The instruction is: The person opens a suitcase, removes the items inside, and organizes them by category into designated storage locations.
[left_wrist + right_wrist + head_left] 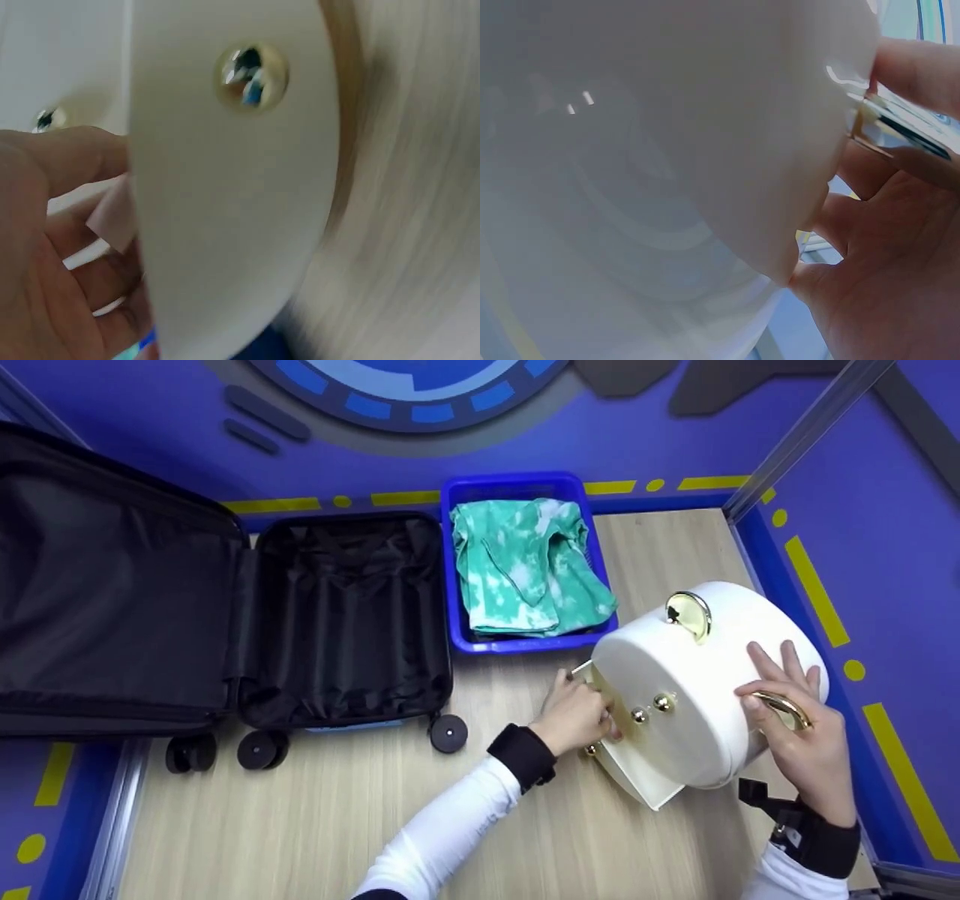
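A white rounded storage box [694, 682] with gold handles and ball knobs stands at an angle on the right of the table. From its near left side a drawer [649, 791] with a gold knob sticks out. My left hand [576, 714] reaches behind the drawer's front with curled fingers. In the left wrist view a small pale pink piece [116, 216] shows between thumb and fingers; the drawer front hides part of it. My right hand [814, 739] rests on the box's right side beside a gold handle [784, 707], its fingers spread against the white surface.
An open black suitcase [352, 615] with wheels lies on the left. Beside it, against the back wall, stands a blue basket [525, 645] with a folded green-and-white tie-dye cloth [517, 570] in it. Blue walls border the table [480, 825].
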Tool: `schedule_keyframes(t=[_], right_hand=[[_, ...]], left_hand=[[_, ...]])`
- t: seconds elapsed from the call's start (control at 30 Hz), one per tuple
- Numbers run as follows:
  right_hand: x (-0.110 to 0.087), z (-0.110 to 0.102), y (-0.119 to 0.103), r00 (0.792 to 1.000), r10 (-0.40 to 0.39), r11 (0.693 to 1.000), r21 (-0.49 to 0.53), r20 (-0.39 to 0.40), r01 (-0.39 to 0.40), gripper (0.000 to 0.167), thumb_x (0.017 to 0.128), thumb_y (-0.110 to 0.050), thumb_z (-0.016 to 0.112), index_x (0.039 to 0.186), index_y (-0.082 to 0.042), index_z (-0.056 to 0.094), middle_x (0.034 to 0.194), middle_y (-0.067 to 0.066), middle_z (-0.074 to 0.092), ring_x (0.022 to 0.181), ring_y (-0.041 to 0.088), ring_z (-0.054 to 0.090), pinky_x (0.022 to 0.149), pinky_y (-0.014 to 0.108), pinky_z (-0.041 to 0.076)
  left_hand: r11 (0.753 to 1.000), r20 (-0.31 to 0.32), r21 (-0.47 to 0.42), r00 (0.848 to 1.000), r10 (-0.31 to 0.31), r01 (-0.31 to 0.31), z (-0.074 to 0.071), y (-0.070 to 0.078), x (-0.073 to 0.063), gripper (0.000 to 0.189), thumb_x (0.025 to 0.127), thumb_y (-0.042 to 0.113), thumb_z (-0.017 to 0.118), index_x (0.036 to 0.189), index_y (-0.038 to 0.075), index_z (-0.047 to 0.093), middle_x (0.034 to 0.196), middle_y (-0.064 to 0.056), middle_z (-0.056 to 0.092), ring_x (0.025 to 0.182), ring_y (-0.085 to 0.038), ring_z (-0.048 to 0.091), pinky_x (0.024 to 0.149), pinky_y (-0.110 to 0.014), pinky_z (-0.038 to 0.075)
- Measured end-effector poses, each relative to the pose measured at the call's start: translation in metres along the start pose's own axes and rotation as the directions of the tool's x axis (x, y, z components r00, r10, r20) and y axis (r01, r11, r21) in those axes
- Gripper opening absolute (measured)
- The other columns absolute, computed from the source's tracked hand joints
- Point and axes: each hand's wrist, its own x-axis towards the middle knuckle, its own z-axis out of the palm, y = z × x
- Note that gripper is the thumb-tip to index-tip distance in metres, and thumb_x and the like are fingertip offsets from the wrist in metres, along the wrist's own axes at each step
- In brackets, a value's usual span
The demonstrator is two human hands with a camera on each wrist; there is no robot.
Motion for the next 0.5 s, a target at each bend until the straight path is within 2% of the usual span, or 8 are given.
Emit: schedule_keyframes(t=[0.1, 0.17, 0.27, 0.33, 0.4, 0.5], right_hand=[[0.0, 0.0, 0.0, 1.0, -0.001, 1.0, 0.002, 0.001, 0.001, 0.013, 0.086, 0.018, 0.07, 0.097, 0.011, 0.073, 0.144, 0.02, 0.06, 0.156, 0.03, 0.028, 0.128, 0.036, -0.002], [0.0, 0.001, 0.0, 1.0, -0.009, 1.0, 0.004, 0.005, 0.009, 0.013, 0.086, 0.018, 0.07, 0.097, 0.012, 0.073, 0.144, 0.022, 0.059, 0.156, 0.031, 0.027, 0.128, 0.036, -0.002], [-0.001, 0.001, -0.001, 1.0, -0.017, 1.0, 0.007, 0.01, 0.017, 0.013, 0.086, 0.018, 0.069, 0.097, 0.012, 0.074, 0.143, 0.025, 0.059, 0.156, 0.032, 0.027, 0.128, 0.037, -0.001], [-0.001, 0.002, -0.001, 1.0, -0.02, 1.0, 0.01, 0.01, 0.02, 0.013, 0.086, 0.017, 0.069, 0.097, 0.012, 0.073, 0.143, 0.026, 0.058, 0.156, 0.033, 0.027, 0.128, 0.037, -0.001], [-0.001, 0.002, -0.001, 1.0, -0.016, 1.0, 0.011, 0.011, 0.016, 0.012, 0.087, 0.017, 0.069, 0.098, 0.012, 0.073, 0.143, 0.026, 0.058, 0.156, 0.032, 0.027, 0.128, 0.037, -0.001], [-0.001, 0.001, -0.002, 1.0, -0.007, 1.0, 0.01, 0.008, 0.007, 0.012, 0.087, 0.017, 0.069, 0.097, 0.012, 0.073, 0.144, 0.025, 0.058, 0.156, 0.032, 0.026, 0.128, 0.037, -0.002]], left_hand=[[0.998, 0.013, 0.016, 0.998, -0.055, 0.055, 0.008, 0.007, 0.004, 0.019, 0.084, 0.044, 0.08, 0.091, 0.028, 0.073, 0.092, 0.013, 0.072, 0.092, -0.013, 0.064, 0.1, -0.037, 0.032], [0.995, 0.016, 0.033, 0.995, -0.096, 0.095, 0.012, 0.012, 0.006, 0.023, 0.084, 0.044, 0.08, 0.096, 0.026, 0.073, 0.095, 0.01, 0.072, 0.091, -0.015, 0.065, 0.101, -0.038, 0.031], [0.986, 0.021, 0.08, 0.988, -0.15, 0.148, 0.018, 0.018, 0.01, 0.03, 0.086, 0.046, 0.078, 0.105, 0.023, 0.073, 0.103, 0.007, 0.073, 0.096, -0.016, 0.066, 0.102, -0.038, 0.031], [0.979, 0.034, 0.106, 0.984, -0.177, 0.172, 0.02, 0.02, 0.011, 0.039, 0.083, 0.052, 0.08, 0.11, 0.023, 0.074, 0.109, 0.007, 0.072, 0.103, -0.016, 0.064, 0.102, -0.038, 0.03], [0.976, 0.045, 0.126, 0.982, -0.186, 0.179, 0.02, 0.021, 0.012, 0.046, 0.08, 0.055, 0.082, 0.113, 0.024, 0.074, 0.114, 0.007, 0.071, 0.111, -0.016, 0.061, 0.103, -0.038, 0.03], [0.98, 0.023, 0.128, 0.987, -0.156, 0.152, 0.02, 0.019, 0.009, 0.042, 0.084, 0.051, 0.08, 0.116, 0.024, 0.074, 0.119, 0.008, 0.068, 0.119, -0.016, 0.057, 0.104, -0.038, 0.031]])
